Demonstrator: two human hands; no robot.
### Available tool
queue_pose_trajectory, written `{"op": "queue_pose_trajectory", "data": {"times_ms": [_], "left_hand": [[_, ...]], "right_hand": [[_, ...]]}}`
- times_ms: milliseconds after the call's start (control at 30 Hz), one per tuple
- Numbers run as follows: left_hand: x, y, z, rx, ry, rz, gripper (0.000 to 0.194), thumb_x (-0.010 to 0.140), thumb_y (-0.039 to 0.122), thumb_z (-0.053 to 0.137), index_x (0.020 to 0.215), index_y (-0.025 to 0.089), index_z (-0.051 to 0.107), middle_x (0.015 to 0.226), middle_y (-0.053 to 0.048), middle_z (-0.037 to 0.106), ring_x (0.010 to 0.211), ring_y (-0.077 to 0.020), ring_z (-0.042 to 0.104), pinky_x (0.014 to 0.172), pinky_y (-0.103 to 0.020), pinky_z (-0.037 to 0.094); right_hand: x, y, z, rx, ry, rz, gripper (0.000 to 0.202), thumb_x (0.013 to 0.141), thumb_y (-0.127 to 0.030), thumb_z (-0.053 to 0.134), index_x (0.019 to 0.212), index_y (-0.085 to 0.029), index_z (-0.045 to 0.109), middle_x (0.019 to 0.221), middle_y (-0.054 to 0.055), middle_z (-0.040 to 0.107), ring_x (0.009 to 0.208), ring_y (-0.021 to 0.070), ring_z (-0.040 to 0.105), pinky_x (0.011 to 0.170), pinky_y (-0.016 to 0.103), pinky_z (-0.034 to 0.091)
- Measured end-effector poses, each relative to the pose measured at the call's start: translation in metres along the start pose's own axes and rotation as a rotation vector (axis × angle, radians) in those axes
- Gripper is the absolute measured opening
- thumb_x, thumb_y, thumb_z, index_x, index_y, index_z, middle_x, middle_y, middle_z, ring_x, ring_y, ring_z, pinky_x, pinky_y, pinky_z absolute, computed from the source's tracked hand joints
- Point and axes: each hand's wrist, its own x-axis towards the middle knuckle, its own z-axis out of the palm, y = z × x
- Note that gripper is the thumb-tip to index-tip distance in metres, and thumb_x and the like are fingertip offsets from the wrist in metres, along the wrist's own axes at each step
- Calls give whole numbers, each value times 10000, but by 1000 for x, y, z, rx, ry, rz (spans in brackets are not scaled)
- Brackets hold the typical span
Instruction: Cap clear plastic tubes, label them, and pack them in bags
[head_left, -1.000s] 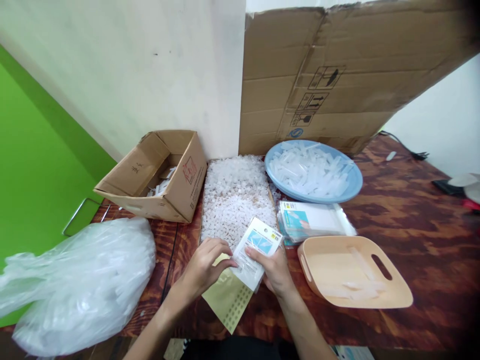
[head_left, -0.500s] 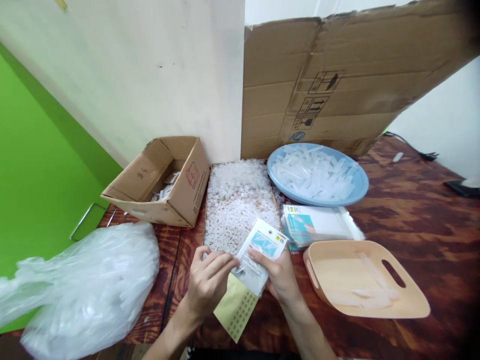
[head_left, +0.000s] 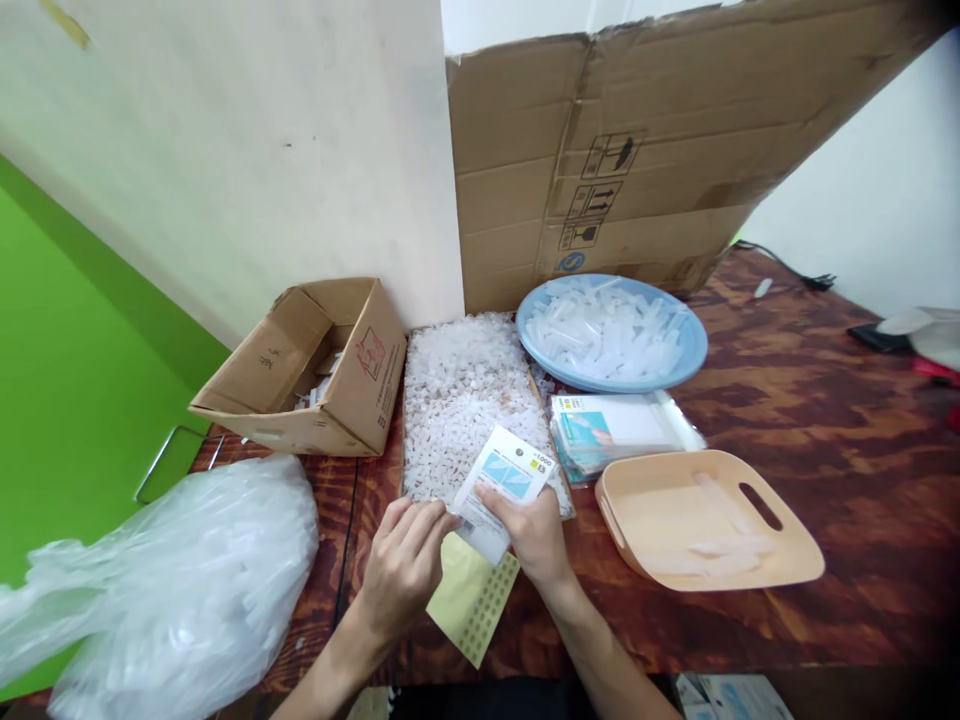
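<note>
My right hand (head_left: 536,535) grips a flat printed packet (head_left: 504,475) showing blue pictures and a price on its white card, with the thumb across its face. The fingers of my left hand (head_left: 405,560) are curled closed, their tips at the packet's lower left edge; what lies between them is too small to make out. Below the packet, a yellow sheet of small round stickers (head_left: 480,610) lies at the table's front edge, its upper end partly covered. Behind the hands, a shallow box of small clear plastic pieces (head_left: 469,400) is heaped full.
A blue basin (head_left: 694,370) of translucent strips stands behind a stack of packets (head_left: 630,430). A beige tray (head_left: 787,570) holds a few strips at right. At left are an open carton (head_left: 360,380) and a bulging plastic bag (head_left: 202,580). A large cardboard sheet (head_left: 675,130) leans behind.
The camera view has shifted, so the surroundings sit further left. The packet has come up off the sticker sheet a little, showing more of it. Both hands stay at the packet.
</note>
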Motion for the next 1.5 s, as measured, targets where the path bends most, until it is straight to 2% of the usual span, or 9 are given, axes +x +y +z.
{"op": "queue_pose_trajectory", "data": {"times_ms": [200,433,633,733,900,1067,1200,1400,1500], "left_hand": [[0,12,1,10,-117,-96,200,998,27,481,982,151,637,948,-80,734,840,-214,660,865,-401,461],[4,20,-10,-8,-127,-23,220,1009,29,449,1009,108,654,929,-104,726,812,-218,645,854,-402,464],[2,29,-22,-104,25,-54,187,975,29,584,1112,113,679,944,-89,747,856,-195,696,880,-384,470],[0,35,-24,-124,131,-77,290,924,62,708,1206,111,665,958,-88,748,887,-192,702,899,-384,477],[7,37,-18,-92,100,-162,401,896,161,768,1279,175,652,1069,-116,720,1017,-256,674,897,-418,521],[13,30,-4,-171,60,-300,353,944,213,705,1289,249,644,1180,-114,661,1103,-267,631,919,-428,556],[17,23,0,-199,23,-302,411,951,228,699,1351,249,603,1250,-124,639,1159,-273,600,944,-437,532],[26,13,-3,-220,-32,-234,97,951,169,697,1019,236,709,1076,-51,737,1045,-241,639,915,-413,442],[27,12,-4,-232,-31,-202,140,971,104,647,933,224,706,929,-14,755,945,-206,659,900,-397,404]], "right_hand": [[9,11,-5,44,18,32,272,644,-350,920,790,-157,796,849,96,825,742,273,758,671,341,605],[10,23,-5,197,-26,88,288,647,-312,936,835,-158,782,855,62,818,741,235,743,708,330,597],[8,15,-5,380,-100,120,402,627,-338,943,958,-201,762,962,40,810,823,237,750,783,355,618],[7,10,-7,509,-126,92,467,654,-290,931,1077,-230,742,1062,36,797,903,244,750,861,375,613],[6,9,-13,483,-114,62,424,680,-277,910,1061,-238,729,1041,37,794,941,264,748,872,391,617],[5,12,-13,448,-148,67,409,692,-286,903,1061,-229,736,1043,50,793,947,272,742,855,397,622],[5,10,-13,412,-129,47,360,688,-290,905,1006,-215,755,988,48,797,891,256,738,807,371,621],[6,10,-14,361,-123,27,327,678,-264,920,961,-221,760,953,21,801,867,230,731,805,332,595],[7,15,-15,330,-102,8,292,703,-262,913,947,-220,760,963,16,798,882,222,725,813,322,581]]}}
